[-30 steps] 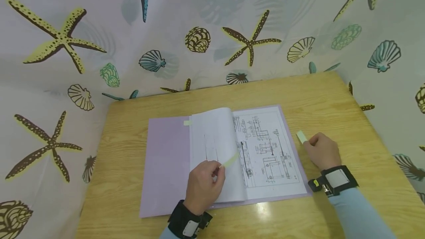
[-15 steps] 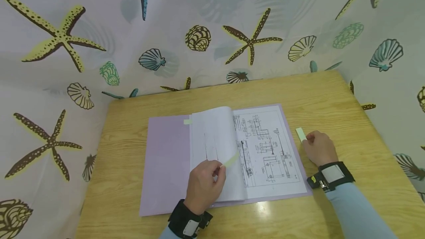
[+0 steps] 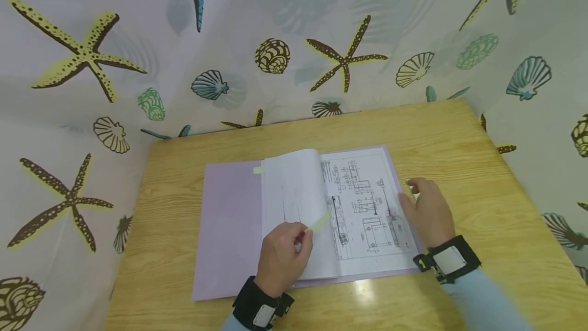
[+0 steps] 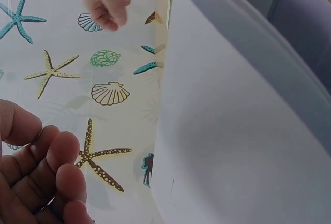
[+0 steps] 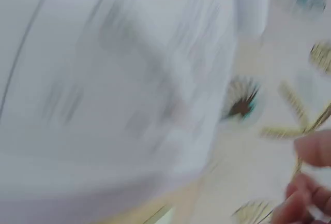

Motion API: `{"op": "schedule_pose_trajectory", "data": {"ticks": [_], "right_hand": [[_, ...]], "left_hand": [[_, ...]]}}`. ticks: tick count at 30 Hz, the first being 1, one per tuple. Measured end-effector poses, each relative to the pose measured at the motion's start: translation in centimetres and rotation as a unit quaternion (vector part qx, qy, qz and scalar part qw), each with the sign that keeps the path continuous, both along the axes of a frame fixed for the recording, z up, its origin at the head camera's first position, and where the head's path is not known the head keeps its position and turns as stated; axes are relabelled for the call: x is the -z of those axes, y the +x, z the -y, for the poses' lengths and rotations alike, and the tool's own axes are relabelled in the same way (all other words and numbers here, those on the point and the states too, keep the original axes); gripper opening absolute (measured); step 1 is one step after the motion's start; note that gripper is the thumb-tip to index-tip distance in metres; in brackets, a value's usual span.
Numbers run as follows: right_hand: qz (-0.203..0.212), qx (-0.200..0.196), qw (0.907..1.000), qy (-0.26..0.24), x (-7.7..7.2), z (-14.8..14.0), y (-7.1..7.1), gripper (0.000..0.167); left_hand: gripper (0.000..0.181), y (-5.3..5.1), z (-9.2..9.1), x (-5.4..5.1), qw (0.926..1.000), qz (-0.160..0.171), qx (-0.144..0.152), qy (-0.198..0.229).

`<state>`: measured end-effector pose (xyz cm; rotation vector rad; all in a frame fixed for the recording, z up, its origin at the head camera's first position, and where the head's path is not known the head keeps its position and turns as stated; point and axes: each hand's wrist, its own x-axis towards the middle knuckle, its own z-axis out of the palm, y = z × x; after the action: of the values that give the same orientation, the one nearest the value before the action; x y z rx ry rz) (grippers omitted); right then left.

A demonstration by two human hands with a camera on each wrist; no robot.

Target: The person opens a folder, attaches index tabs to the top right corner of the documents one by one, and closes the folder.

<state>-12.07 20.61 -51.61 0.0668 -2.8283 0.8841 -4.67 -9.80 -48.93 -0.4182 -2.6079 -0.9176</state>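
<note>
My left hand (image 3: 286,257) pinches one end of a pale green sticky strip (image 3: 321,222), which slants over the turned pages (image 3: 294,183) of a lilac folder (image 3: 229,229). In the left wrist view, the left fingertips (image 4: 64,151) meet the thumb. Along the folder's right edge, my right hand (image 3: 432,213) holds its thumb and fingers apart. Another pale green strip (image 3: 414,194) shows in that gap, mostly hidden; the right wrist view shows it (image 5: 164,214) on the table, away from the fingers. A printed technical drawing (image 3: 367,208) lies exposed on the folder's right side.
A small pale green tab (image 3: 259,170) sticks out at the top left of the pages. The folder lies on a wood-grain table (image 3: 174,183). Behind and beside it hangs a cloth (image 3: 294,24) printed with starfish and shells.
My right hand has let go of the strip at the right, spread its thumb and fingers, and shifted left towards the folder. The left hand has stayed in place with its strip.
</note>
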Motion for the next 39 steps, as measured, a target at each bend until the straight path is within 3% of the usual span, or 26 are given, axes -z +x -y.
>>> {"op": "schedule_pose_trajectory", "data": {"ticks": [2,4,6,9,12,17,23,29,39], "right_hand": [[-0.078,-0.089,0.9929,-0.006,-1.0,2.3,1.1,0.038],[-0.139,-0.189,0.9719,-0.016,-1.8,4.5,2.3,0.039],[-0.173,-0.271,0.9466,-0.030,-2.2,6.4,3.4,0.039],[-0.195,-0.334,0.9214,-0.038,-2.5,8.6,4.7,0.042],[-0.208,-0.355,0.9108,-0.038,-2.5,9.9,5.3,0.047],[-0.214,-0.354,0.9097,-0.036,-2.4,10.9,5.4,0.044],[-0.230,-0.321,0.9180,-0.034,-2.1,11.3,5.2,0.021],[-0.230,-0.291,0.9285,-0.026,-2.2,11.3,5.1,0.019],[-0.228,-0.281,0.9312,-0.041,-2.3,10.9,5.2,0.015]], "left_hand": [[0.012,-0.1,-0.1,-0.1,1.0000,0.000,-0.001,-0.002],[0.013,-0.2,-0.4,-0.2,1.0000,-0.003,0.002,-0.004],[0.013,-0.3,-0.7,-0.4,0.9999,-0.009,0.010,-0.003],[0.013,-0.5,-1.1,-0.6,0.9995,-0.021,0.026,0.001],[0.012,-0.6,-1.6,-0.8,0.9990,-0.025,0.037,0.004],[0.014,-0.6,-1.9,-1.1,0.9989,-0.021,0.041,0.003],[0.014,-0.5,-2.1,-1.2,0.9988,-0.016,0.046,0.006],[0.015,-0.4,-2.3,-1.5,0.9975,-0.019,0.067,0.008],[0.012,-0.4,-2.1,-1.6,0.9911,-0.068,0.112,0.018]]}}
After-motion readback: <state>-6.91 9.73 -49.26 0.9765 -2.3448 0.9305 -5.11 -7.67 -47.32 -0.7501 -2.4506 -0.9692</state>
